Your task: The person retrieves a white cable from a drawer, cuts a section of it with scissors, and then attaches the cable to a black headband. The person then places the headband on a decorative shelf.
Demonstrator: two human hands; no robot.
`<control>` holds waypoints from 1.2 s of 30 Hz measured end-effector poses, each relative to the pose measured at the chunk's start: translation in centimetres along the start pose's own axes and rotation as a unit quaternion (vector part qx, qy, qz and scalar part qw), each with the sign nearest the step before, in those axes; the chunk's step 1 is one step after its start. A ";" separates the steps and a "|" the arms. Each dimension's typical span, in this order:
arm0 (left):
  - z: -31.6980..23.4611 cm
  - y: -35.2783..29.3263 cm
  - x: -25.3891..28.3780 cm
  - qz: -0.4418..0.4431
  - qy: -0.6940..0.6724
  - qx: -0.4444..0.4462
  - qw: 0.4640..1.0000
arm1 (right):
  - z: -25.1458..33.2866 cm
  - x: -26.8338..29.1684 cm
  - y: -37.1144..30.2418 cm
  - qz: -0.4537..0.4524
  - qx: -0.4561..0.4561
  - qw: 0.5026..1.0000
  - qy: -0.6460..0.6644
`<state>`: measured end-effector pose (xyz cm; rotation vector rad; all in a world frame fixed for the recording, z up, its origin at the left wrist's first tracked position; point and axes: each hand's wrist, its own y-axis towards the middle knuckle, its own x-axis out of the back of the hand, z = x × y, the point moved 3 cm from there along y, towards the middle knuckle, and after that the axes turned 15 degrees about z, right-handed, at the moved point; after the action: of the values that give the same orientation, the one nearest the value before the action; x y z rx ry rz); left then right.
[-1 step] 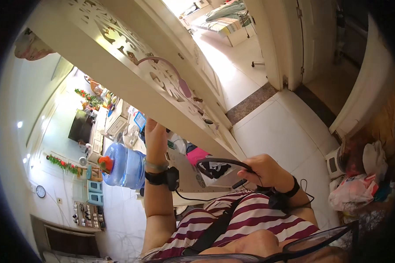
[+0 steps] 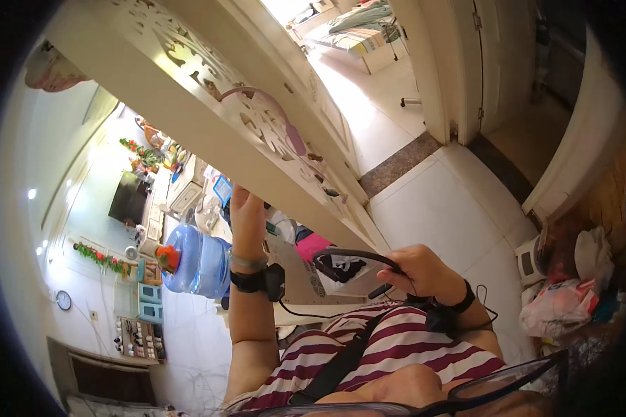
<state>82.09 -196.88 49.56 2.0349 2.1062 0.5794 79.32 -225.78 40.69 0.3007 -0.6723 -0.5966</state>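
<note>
My right hand (image 2: pixel 421 271) is closed around one end of a dark curved band (image 2: pixel 351 254), which looks like a headband. The band loops out to the left in front of my striped shirt. My left hand (image 2: pixel 247 215) is raised to the lower edge of a cream carved panel (image 2: pixel 209 160). Its fingertips are hidden at that edge, so I cannot make out whether they grip anything. On the panel's cut-out pattern hangs a pinkish-purple curved band (image 2: pixel 293 139) with a thicker end.
Left of my left forearm stands a large blue water bottle (image 2: pixel 202 263) with a red-orange cap. A carton (image 2: pixel 292 271) and pink cloth (image 2: pixel 313 247) lie below the panel. Plastic bags (image 2: pixel 560 306) are piled at the right. A doorway opens onto a bright room with a bed (image 2: pixel 362 42).
</note>
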 end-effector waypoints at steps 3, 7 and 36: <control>0.0 -0.8 1.5 -0.032 0.008 -0.024 0.999 | -0.1 0.6 -0.2 0.015 -0.028 0.999 0.010; -1.8 -2.5 1.5 -0.104 -0.047 -0.041 0.993 | -1.7 1.3 -1.3 -0.029 -0.075 0.996 0.050; 8.8 -15.0 2.8 -0.088 -0.065 0.173 0.979 | -0.4 3.2 0.1 -0.237 -0.084 0.867 0.430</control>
<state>71.28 -192.70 36.29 1.9510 2.4073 0.0505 81.61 -227.60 41.98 0.5284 0.3369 -0.8922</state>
